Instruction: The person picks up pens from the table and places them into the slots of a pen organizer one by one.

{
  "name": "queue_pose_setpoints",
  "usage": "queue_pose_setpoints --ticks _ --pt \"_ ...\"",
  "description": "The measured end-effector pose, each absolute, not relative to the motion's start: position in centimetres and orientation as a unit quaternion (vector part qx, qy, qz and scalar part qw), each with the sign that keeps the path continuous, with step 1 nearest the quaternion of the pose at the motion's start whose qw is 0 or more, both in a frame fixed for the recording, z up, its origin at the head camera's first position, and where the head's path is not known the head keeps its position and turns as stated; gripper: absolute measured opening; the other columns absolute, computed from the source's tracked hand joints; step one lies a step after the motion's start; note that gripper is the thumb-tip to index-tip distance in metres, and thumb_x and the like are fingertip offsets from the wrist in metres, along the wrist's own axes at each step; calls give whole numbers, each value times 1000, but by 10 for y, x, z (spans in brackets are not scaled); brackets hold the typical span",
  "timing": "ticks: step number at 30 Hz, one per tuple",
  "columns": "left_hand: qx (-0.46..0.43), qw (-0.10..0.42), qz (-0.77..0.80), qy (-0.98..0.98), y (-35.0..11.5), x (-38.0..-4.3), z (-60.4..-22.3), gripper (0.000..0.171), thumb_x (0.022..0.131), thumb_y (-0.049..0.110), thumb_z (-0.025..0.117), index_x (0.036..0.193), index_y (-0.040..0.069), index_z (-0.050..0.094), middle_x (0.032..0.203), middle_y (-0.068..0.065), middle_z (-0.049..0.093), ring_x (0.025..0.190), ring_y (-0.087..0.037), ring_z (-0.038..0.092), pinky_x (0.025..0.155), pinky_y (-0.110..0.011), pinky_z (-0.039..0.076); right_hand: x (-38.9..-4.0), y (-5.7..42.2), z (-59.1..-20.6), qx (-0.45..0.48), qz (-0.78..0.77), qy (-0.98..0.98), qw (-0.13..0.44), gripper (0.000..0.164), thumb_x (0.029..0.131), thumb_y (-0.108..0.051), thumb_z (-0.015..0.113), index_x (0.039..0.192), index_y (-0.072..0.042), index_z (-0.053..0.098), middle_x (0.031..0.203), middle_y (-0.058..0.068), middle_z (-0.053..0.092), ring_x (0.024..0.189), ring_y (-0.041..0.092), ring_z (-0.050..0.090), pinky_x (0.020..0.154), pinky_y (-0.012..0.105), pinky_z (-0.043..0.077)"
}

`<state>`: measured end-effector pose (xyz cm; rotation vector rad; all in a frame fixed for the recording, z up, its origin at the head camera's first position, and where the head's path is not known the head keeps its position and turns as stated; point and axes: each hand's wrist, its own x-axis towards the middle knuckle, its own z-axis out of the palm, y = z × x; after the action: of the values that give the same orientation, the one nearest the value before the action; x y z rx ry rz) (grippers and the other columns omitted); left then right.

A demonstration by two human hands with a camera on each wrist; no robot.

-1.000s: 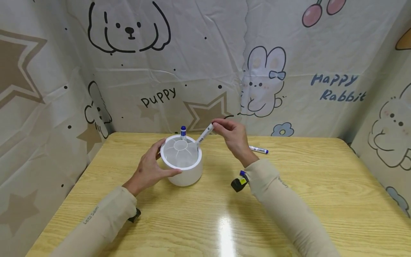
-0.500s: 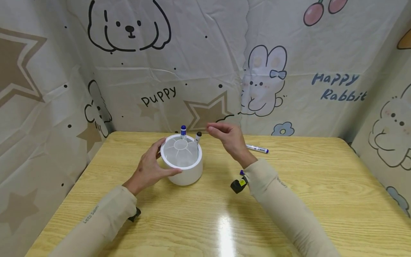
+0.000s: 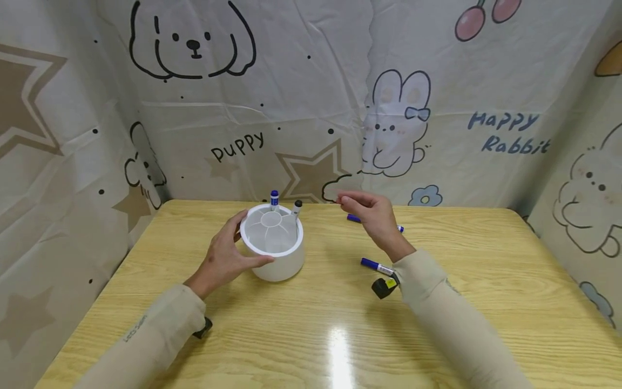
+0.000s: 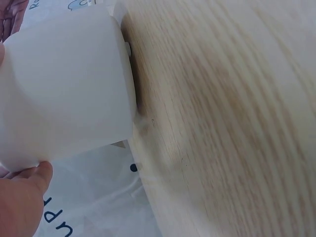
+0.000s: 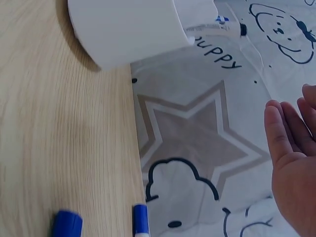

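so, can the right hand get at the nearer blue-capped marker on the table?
Probably yes: the right hand looks empty and the marker lies with its blue cap uncovered. The hand may need to draw back; its sleeve or wrist camera hides the other end.

Left grip (image 3: 224, 257) curves wide, right grip (image 3: 378, 219) (relaxed) hovers.

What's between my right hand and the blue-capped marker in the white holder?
In the head view, the black-capped marker, standing in the same white holder, comes between your right hand and the blue-capped marker.
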<state>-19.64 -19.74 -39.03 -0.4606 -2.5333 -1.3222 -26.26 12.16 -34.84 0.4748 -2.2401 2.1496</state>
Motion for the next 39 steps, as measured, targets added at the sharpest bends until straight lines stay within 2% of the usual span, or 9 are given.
queue_pose_setpoints --ticks 4,9,16,21,33,39 --pt "-155 125 -452 -870 -197 -196 -391 116 62 26 98 152 0 30 143 -17 47 131 -32 50 110 -46 45 -260 132 -349 152 687 -711 3 34 99 -14 65 124 8 64 123 22 66 102 13 69 97 34 55" --pt "-157 128 -453 -868 -196 -195 -390 116 62 25 98 152 0 30 143 -17 47 130 -32 50 110 -46 45 -256 146 -350 147 678 -720 7 36 98 -16 66 126 7 63 122 17 68 103 13 69 97 32 55" --pt "-161 134 -446 -870 -196 -196 -391 115 62 27 97 152 0 30 142 -18 48 129 -32 51 108 -46 46 -254 161 -352 139 679 -721 17 38 97 -17 68 126 7 63 122 16 68 103 11 69 95 30 56" --pt "-159 135 -445 -871 -196 -196 -390 115 63 27 97 152 0 30 142 -18 49 129 -32 52 108 -46 47 -252 171 -355 138 672 -727 26 39 97 -20 69 125 6 64 114 2 72 103 10 68 95 29 55" --pt "-155 130 -446 -872 -196 -195 -390 114 64 27 97 152 -1 30 143 -17 48 130 -31 51 108 -44 47 -244 196 -357 120 659 -742 29 41 96 -21 69 126 6 63 108 -6 72 101 8 68 95 28 55" --pt "-160 131 -446 -871 -196 -195 -390 114 64 27 97 152 -1 29 143 -18 48 130 -32 51 108 -46 46 -236 213 -362 97 634 -767 33 47 96 -27 69 128 6 62 107 -10 72 101 7 68 90 20 56"
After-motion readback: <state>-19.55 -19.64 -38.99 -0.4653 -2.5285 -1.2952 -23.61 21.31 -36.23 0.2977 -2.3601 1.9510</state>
